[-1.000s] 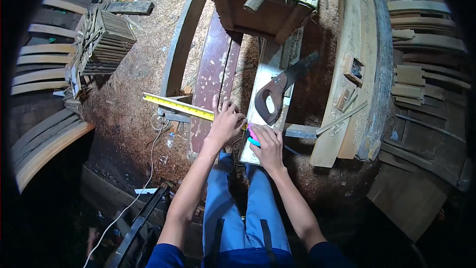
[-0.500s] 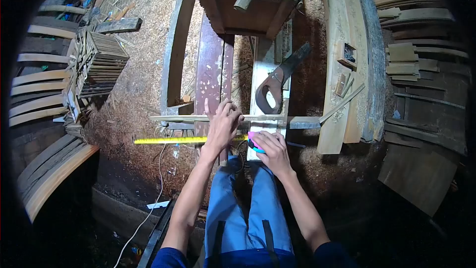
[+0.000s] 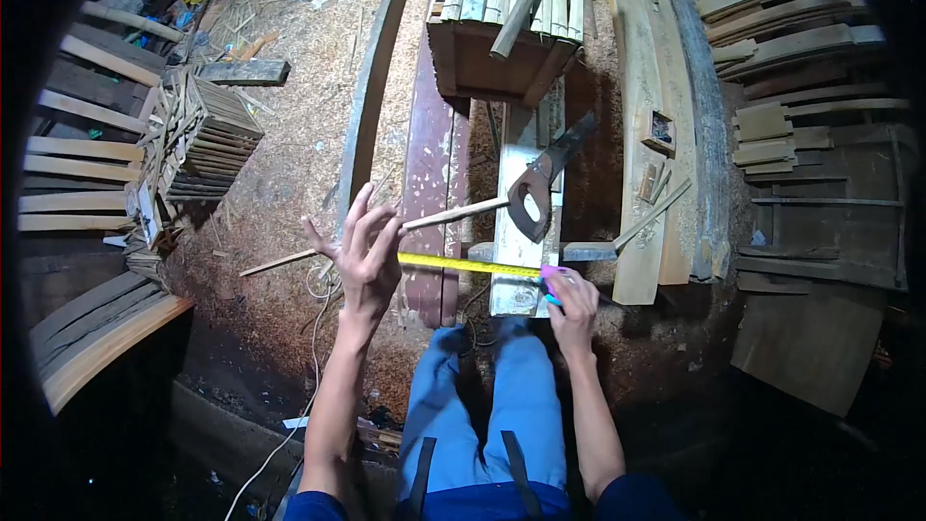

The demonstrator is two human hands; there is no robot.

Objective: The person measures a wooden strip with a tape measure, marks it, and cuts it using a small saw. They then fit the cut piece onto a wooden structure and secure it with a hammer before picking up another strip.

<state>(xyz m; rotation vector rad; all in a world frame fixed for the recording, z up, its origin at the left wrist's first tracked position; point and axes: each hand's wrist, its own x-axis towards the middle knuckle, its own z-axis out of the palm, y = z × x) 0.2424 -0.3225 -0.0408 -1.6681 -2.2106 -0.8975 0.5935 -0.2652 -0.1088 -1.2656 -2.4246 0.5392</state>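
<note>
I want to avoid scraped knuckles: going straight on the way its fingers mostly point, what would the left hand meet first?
Likely the long wooden beam, just ahead of the left hand, though depth is unclear and it might pass above instead.

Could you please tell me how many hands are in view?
2: the left hand, by the visible left end of the yellow tape blade; the right hand, holding the pink-and-blue tape case. The dark edges could hide others.
</note>
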